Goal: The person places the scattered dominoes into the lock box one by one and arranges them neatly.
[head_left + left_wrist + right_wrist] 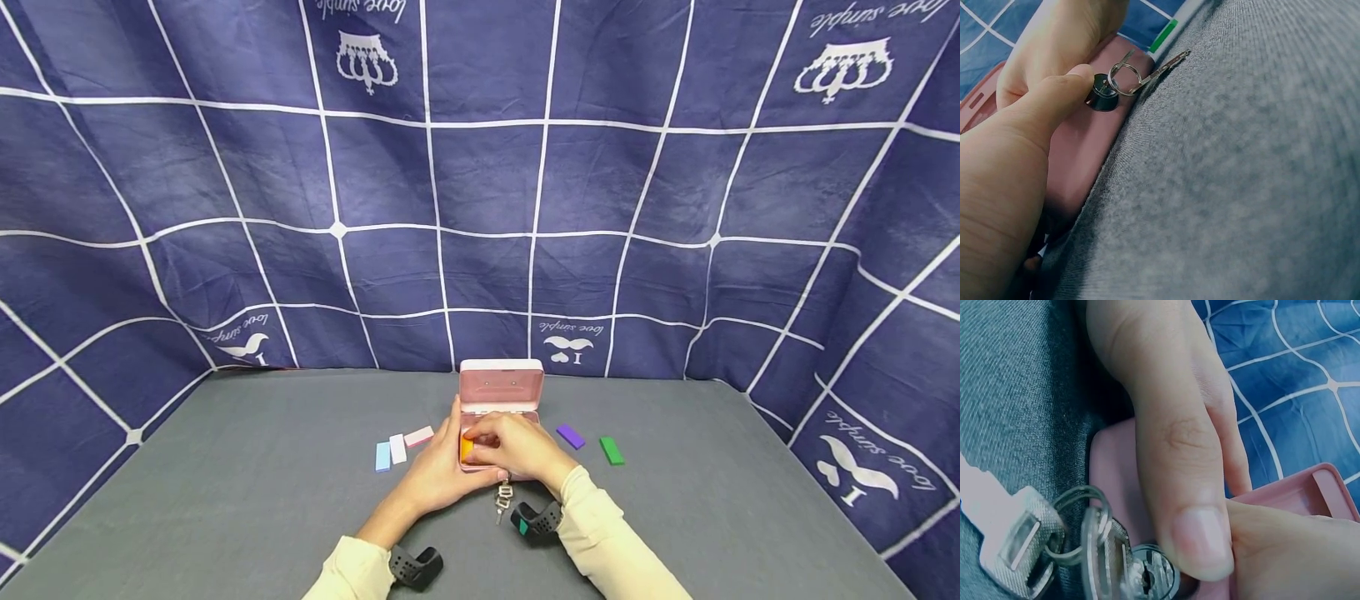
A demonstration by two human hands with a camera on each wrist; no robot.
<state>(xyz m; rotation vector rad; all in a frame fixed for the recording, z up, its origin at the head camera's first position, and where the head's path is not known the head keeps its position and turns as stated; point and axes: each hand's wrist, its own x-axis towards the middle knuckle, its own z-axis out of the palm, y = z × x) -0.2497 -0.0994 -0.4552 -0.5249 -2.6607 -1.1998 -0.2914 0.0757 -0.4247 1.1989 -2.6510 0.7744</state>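
A pink box (501,387) stands with its lid raised. My left hand (442,468) (1175,425) grips the box's left side and front, its thumb beside the round lock (1104,99) (1155,575). From that lock hangs a ring with keys (504,498) (1163,72) (1019,547). Reaching into the box from the right, my right hand (521,446) (1066,37) (1297,550) pinches an orange block (467,448) at the left end of the inside. Its fingertips are hidden in both wrist views, and the rest of the box's inside is mostly covered.
Left of the box lie a light blue block (383,457), a white block (397,448) and a pink-and-white block (418,436). Right of it lie a purple block (571,436) and a green block (612,450). A blue checked cloth (480,183) hangs behind the grey table (247,483).
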